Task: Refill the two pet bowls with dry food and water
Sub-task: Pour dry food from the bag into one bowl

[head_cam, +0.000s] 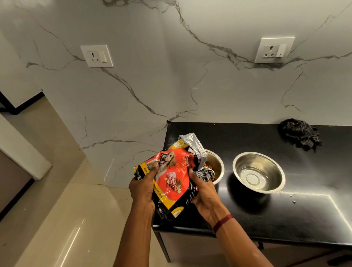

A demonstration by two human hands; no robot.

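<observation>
I hold a red, yellow and black dry dog food bag (pixel 171 174) with both hands over the left end of the black table (pixel 295 213). My left hand (pixel 144 187) grips its bottom left side. My right hand (pixel 204 190) grips its right side near the torn silver top. The bag is tilted with its open mouth over the left steel bowl (pixel 218 165), which has brown kibble in it and is partly hidden by the bag. The right steel bowl (pixel 258 172) stands beside it; whether it holds water I cannot tell.
A crumpled dark checked cloth (pixel 299 134) lies at the back of the table by the marble wall. A few drops or crumbs (pixel 292 199) lie in front of the right bowl. Two wall sockets (pixel 96 56) (pixel 274 50) are above. Beige floor tiles lie to the left.
</observation>
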